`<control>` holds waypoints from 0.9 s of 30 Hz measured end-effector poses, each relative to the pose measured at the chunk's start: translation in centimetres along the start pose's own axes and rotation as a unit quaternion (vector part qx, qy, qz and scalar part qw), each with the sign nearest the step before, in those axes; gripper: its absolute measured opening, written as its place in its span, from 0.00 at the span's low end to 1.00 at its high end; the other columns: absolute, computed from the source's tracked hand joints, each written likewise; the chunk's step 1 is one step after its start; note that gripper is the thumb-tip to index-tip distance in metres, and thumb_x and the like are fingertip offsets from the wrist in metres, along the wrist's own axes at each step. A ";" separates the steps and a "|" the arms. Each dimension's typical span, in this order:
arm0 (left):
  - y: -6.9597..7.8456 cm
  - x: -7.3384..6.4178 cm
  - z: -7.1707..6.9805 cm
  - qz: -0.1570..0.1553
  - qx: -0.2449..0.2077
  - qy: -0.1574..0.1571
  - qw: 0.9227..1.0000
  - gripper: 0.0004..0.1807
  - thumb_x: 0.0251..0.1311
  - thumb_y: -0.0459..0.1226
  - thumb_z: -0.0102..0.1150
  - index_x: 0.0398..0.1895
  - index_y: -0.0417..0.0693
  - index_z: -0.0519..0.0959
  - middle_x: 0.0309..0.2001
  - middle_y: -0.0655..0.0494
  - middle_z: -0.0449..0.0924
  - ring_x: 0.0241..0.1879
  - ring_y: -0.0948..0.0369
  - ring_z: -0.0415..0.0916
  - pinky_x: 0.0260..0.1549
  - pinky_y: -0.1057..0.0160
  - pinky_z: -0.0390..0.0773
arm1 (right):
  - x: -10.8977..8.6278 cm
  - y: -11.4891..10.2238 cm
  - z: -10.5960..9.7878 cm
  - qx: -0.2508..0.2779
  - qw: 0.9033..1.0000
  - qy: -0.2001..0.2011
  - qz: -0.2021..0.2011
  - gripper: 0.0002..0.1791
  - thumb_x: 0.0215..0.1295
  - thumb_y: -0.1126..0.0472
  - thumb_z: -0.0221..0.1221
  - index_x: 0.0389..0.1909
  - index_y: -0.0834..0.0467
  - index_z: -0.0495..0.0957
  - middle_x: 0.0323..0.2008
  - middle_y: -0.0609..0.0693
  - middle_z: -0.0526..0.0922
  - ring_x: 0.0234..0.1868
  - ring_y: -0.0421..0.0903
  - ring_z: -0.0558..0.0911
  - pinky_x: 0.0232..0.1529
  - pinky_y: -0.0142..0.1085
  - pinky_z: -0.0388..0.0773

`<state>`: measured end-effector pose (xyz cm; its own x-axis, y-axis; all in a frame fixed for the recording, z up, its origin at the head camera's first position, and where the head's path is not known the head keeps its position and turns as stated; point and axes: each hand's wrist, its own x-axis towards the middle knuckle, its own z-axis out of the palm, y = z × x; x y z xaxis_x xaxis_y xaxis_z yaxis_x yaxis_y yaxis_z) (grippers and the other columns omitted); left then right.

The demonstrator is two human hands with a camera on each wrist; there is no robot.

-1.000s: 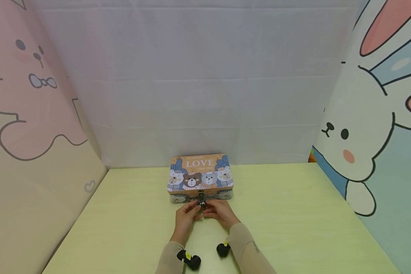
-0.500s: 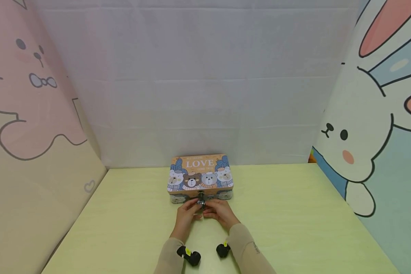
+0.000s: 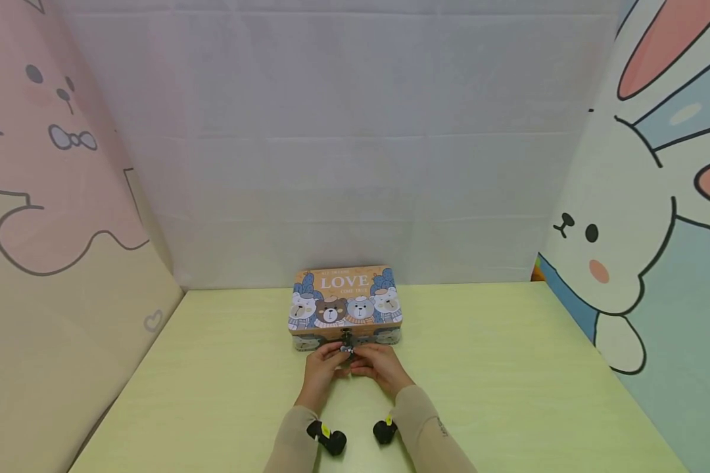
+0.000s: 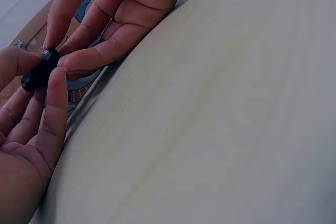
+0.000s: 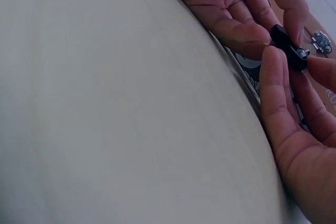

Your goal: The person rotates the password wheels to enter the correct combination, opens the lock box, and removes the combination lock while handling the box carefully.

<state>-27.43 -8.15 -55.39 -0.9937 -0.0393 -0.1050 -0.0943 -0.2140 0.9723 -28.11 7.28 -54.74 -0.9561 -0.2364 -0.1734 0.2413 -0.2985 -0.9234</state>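
Note:
A rectangular tin box with cartoon bears and the word LOVE on its lid lies shut on the table. Right at its front latch, a small black padlock with a silver metal piece at one end sits between both hands. My left hand pinches it between thumb and fingertips, and my right hand pinches it from the other side. In the left wrist view the padlock is partly covered by fingers. Behind it shows the silver latch on the box.
The pale yellow-green table stretches out on both sides of the box. Behind the box hangs a white cloth backdrop. Printed cartoon panels stand at the left and right. A black camera is strapped to each wrist.
Both hands stay at the padlock in front of the box, with only slight finger movement. The box has not moved.

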 end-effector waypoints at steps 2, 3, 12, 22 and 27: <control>0.0 0.0 0.1 0.001 0.003 0.002 1.000 0.19 0.61 0.26 0.62 0.54 0.24 0.75 0.39 0.48 0.84 0.31 0.62 0.82 0.25 0.65 0.86 | 0.1 0.0 0.0 -0.001 1.000 0.002 0.001 0.16 0.71 0.68 0.55 0.51 0.78 0.75 0.32 0.54 0.83 0.30 0.42 0.83 0.37 0.34 0.87; 0.0 0.0 0.1 0.002 0.005 0.003 1.000 0.18 0.61 0.26 0.62 0.53 0.24 0.75 0.39 0.48 0.84 0.30 0.62 0.82 0.25 0.65 0.86 | 0.1 0.0 0.0 -0.001 1.000 0.003 0.002 0.16 0.71 0.68 0.55 0.51 0.79 0.75 0.32 0.54 0.83 0.30 0.42 0.83 0.37 0.34 0.87; 0.0 0.1 0.1 0.006 0.009 0.014 1.000 0.17 0.61 0.26 0.62 0.51 0.23 0.76 0.38 0.46 0.85 0.29 0.63 0.82 0.25 0.65 0.86 | 0.0 0.0 0.0 0.000 1.000 0.000 0.002 0.15 0.71 0.69 0.54 0.50 0.79 0.76 0.32 0.53 0.83 0.30 0.42 0.83 0.37 0.34 0.87; 0.0 0.0 0.2 0.020 0.004 0.011 1.000 0.16 0.60 0.25 0.63 0.49 0.22 0.76 0.36 0.44 0.86 0.29 0.62 0.82 0.26 0.63 0.87 | 0.3 0.3 -0.2 -0.005 1.000 -0.004 -0.005 0.14 0.72 0.69 0.54 0.49 0.78 0.76 0.33 0.54 0.83 0.30 0.42 0.83 0.38 0.35 0.87; 0.1 0.0 0.4 0.019 0.006 0.021 1.000 0.16 0.61 0.25 0.63 0.50 0.21 0.77 0.34 0.46 0.86 0.27 0.62 0.82 0.25 0.63 0.87 | 0.3 0.3 -0.2 -0.004 1.000 -0.006 -0.008 0.14 0.72 0.70 0.53 0.49 0.79 0.76 0.33 0.54 0.82 0.30 0.42 0.83 0.38 0.35 0.87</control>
<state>-27.50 -7.77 -55.24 -0.9932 -0.0878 -0.0761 -0.0572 -0.2004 0.9780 -28.33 7.34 -55.11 -0.9577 -0.2421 -0.1556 0.2253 -0.2941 -0.9288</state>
